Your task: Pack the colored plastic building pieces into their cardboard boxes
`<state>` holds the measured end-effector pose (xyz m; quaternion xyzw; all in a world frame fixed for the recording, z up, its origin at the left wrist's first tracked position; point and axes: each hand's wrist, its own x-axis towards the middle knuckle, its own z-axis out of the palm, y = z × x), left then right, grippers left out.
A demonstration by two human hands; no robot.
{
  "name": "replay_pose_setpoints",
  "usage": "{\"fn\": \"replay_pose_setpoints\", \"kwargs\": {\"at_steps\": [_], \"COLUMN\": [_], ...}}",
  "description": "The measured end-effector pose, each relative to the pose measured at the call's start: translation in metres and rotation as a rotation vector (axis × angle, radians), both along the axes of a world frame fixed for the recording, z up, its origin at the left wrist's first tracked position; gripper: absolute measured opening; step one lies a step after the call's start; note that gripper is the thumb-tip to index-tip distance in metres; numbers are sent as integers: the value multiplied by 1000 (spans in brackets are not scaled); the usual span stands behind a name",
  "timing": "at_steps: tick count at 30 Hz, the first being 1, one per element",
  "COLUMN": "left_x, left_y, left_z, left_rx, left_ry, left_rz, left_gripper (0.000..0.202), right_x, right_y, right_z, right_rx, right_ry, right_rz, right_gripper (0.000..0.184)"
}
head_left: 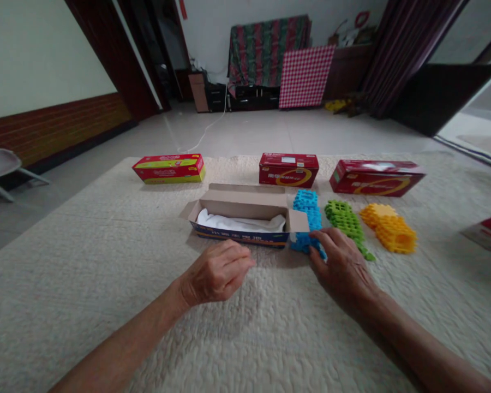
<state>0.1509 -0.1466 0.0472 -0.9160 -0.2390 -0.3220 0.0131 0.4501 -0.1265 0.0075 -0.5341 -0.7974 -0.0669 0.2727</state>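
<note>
My left hand (221,271) hovers in front of the open box, its fingers curled together with nothing showing in them. The long blue cardboard box (245,236) has its flaps spread, and a folded white cloth (240,222) lies inside. To the right of it runs a row of blue plastic interlocking blocks (306,210). My right hand (339,265) has thumb and fingertips on the nearest blue block (300,243), beside the box's right flap. Green blocks (344,218) and yellow blocks (390,229) lie in rows beyond that hand, farther right.
Behind these stand a red and yellow-green box (169,168) and two dark red boxes (288,170) (376,177). Another box (489,234) is partly visible at the right edge. Everything rests on a cream quilted cover (106,262). A pale chair (2,164) stands at the left.
</note>
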Motion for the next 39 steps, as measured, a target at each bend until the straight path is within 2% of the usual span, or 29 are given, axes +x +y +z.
{"fn": "replay_pose_setpoints", "kwargs": {"at_steps": [4, 8, 17, 24, 31, 35, 39], "left_x": [1, -1, -14, -7, -4, 5, 23], "left_y": [-6, 2, 16, 19, 16, 21, 26], "left_z": [-30, -44, -45, -46, -41, -38, -42], "left_rx": [-168, -258, -320, -302, -282, -229, -159], "left_ry": [57, 64, 112, 160, 71, 68, 96], "left_rz": [-121, -244, -435, -445, -436, -445, -477], "left_gripper": [23, 23, 23, 18, 24, 24, 20], "right_x": [1, 2, 5, 10, 12, 8, 7], "right_y": [1, 1, -1, 0, -5, -5, -6], "right_z": [-1, -2, -9, -1, 15, 17, 14], "right_rx": [15, 36, 31, -27, -307, -341, -317], "right_ry": [-20, -38, 12, 146, 220, 234, 263], "right_rz": [11, 7, 16, -10, 43, -15, -52], "right_gripper": [23, 23, 23, 22, 21, 22, 21]}}
